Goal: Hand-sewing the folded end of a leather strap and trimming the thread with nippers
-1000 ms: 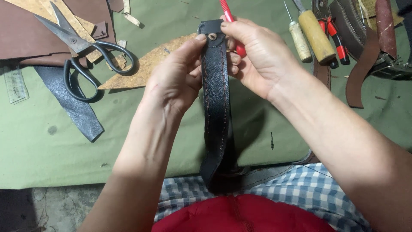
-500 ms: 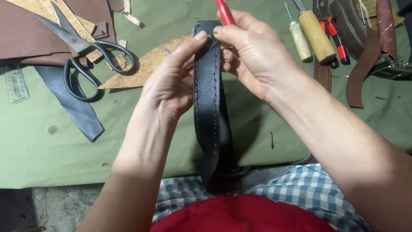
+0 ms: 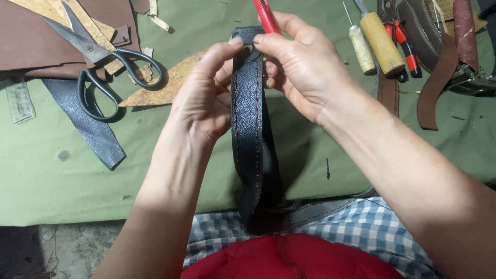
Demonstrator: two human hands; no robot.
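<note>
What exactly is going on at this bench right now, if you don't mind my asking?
A person is holding a black stitched leather strap up over a green work mat. The left hand pinches its upper end, and the right hand grips that same end while also holding a red-handled tool. The strap hangs down toward the lap. Scissors, leather offcuts and wooden-handled awls lie untouched on the mat.

Bench (image 3: 62, 191) covered in green cloth. On it lie black-handled scissors (image 3: 103, 67), a black leather strip (image 3: 88, 121), brown leather sheet (image 3: 36, 36), tan cork-like offcuts (image 3: 165, 85), a clear ruler (image 3: 19, 101), two wooden-handled awls (image 3: 369, 39), red-handled pliers (image 3: 403, 49) and brown straps (image 3: 439, 82).
</note>
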